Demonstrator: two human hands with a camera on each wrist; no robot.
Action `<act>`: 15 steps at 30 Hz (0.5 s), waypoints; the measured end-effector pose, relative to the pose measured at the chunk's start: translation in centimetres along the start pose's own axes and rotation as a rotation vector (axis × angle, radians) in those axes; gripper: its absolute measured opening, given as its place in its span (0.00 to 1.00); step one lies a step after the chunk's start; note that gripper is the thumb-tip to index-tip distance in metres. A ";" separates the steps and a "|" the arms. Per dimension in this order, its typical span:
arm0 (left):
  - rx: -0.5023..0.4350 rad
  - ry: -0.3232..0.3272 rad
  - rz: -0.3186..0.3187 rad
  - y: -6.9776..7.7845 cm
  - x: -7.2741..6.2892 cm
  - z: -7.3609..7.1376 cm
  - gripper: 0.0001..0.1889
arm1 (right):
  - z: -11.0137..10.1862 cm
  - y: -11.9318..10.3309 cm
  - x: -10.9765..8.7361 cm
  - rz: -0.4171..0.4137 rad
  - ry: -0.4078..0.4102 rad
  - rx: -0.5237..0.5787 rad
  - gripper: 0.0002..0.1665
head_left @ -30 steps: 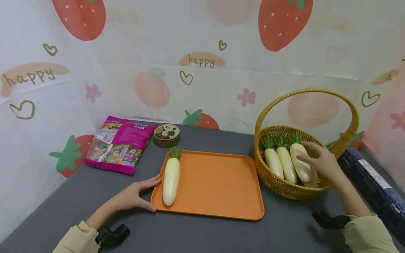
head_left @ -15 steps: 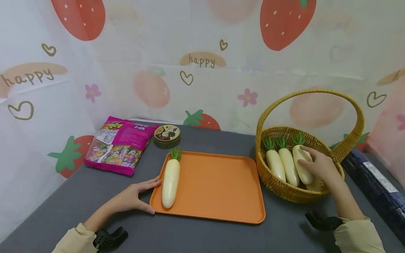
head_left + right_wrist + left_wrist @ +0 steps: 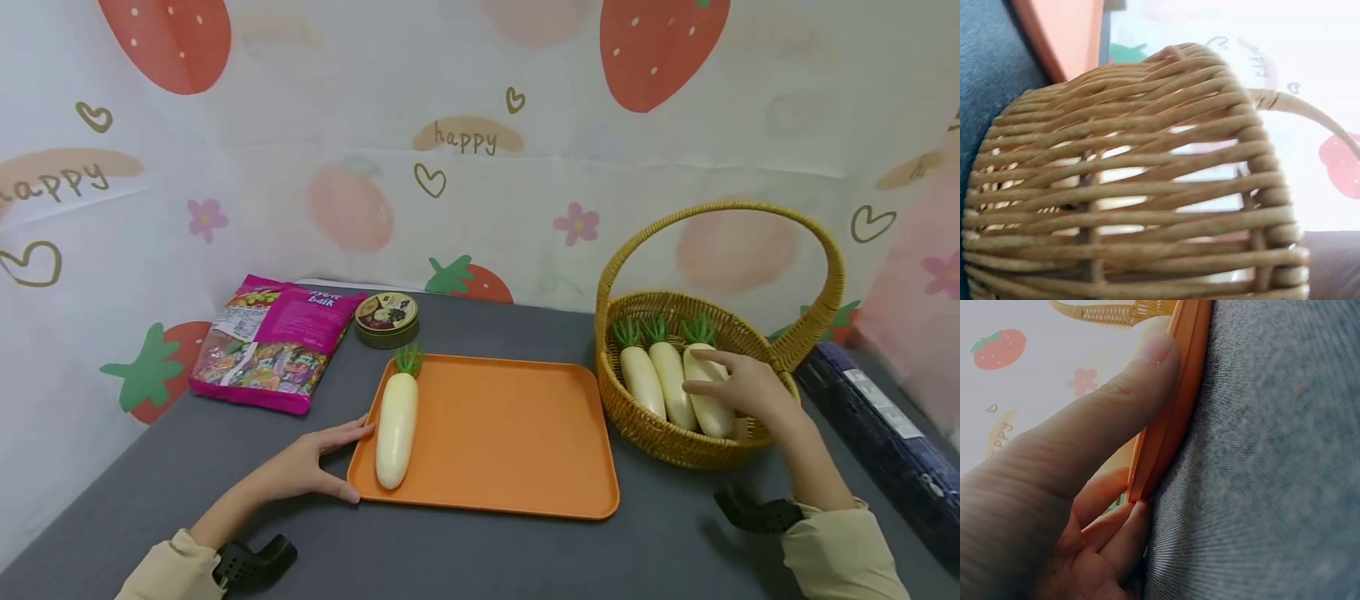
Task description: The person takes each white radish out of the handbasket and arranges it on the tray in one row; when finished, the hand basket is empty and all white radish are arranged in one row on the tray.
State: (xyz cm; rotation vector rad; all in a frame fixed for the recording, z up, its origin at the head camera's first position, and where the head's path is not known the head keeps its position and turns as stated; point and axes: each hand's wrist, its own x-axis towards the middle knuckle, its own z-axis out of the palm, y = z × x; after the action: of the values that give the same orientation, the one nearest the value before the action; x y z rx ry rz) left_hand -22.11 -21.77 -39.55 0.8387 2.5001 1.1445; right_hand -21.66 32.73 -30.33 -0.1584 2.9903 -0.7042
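Observation:
My left hand (image 3: 307, 462) rests at the left edge of an orange tray (image 3: 510, 433), thumb and fingers spread. In the left wrist view, the thumb (image 3: 1116, 400) lies against the tray's rim (image 3: 1169, 419). A white radish (image 3: 397, 429) with a green top lies lengthwise at the tray's left side. My right hand (image 3: 742, 387) reaches into a wicker basket (image 3: 652, 437). Its index finger and thumb lie fairly straight across the rightmost white radish (image 3: 708, 412); the other fingers are hidden. Two more white radishes lie alongside, one being the leftmost radish (image 3: 643, 383).
A pink candy bag (image 3: 277, 346) and a round tin (image 3: 387, 319) stand behind the tray. The basket's tall handle (image 3: 720, 207) arches over it. A long dark blue package (image 3: 877, 433) lies to the right of the basket. A printed cloth hangs behind the grey table.
My right hand has moved left and over the rightmost radish from its right side. My left hand stays at the tray's edge. The head view has shifted slightly.

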 end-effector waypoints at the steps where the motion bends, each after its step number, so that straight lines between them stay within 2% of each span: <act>1: -0.001 0.003 0.002 0.0 -0.1 0.0 0.40 | 0.0 -0.1 0.0 0.000 0.006 -0.005 0.44; 3: 0.001 0.011 0.001 0.0 -0.1 -0.1 0.40 | 0.0 -0.4 0.1 -0.001 0.006 -0.011 0.46; 7: 0.000 0.016 -0.011 0.2 0.3 -0.6 0.41 | -0.5 -0.8 0.3 -0.021 -0.024 0.010 0.41; 10: -0.002 0.010 -0.023 0.3 0.3 -0.8 0.41 | -0.4 -0.7 0.2 -0.043 -0.029 0.068 0.37; 15: -0.009 -0.007 -0.021 0.2 -0.1 -0.2 0.40 | -0.4 -0.4 -0.4 -0.020 0.020 0.176 0.40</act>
State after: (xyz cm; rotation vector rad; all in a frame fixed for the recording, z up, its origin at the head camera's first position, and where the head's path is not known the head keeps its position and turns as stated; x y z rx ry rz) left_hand -22.02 -21.82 -39.24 0.8104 2.4903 1.1436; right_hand -21.30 32.64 -29.80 -0.1722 2.9293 -0.9718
